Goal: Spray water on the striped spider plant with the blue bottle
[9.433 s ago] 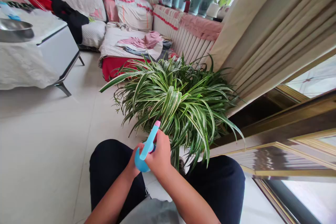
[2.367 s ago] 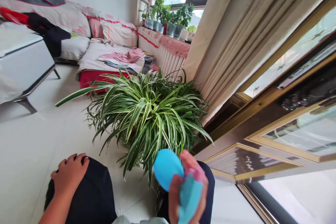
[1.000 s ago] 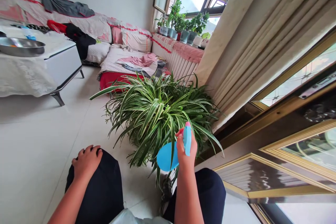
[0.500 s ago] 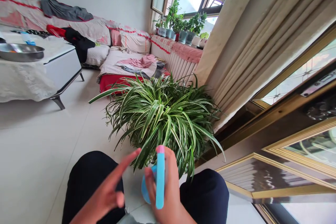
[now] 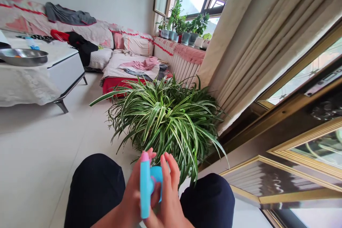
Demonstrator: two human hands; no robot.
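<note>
1. Blue plastic spray bottle: I am holding it between my hands, above and between my knees, with its flat sprayer head standing nearly upright and its pink tip pointing away from me.
2. Left hand: I am closing it around the sprayer head, with the fingers wrapping behind the bottle.
3. Right hand: I am pressing it against the round blue body from the right, with its fingers slightly spread. The exact finger contact is partly hidden.
4. Spider plant: I am keeping the bottle just in front of this variegated plant, and its lowest leaves are hanging near my right hand.
5. Knees: I am sitting with my dark trousers on both sides of the hands, above a pale tile floor.
6. Surroundings: a beige curtain is hanging right of the plant, and a radiator is standing beyond it, below potted plants on the windowsill. A metal basin is resting on a low table at the left.
</note>
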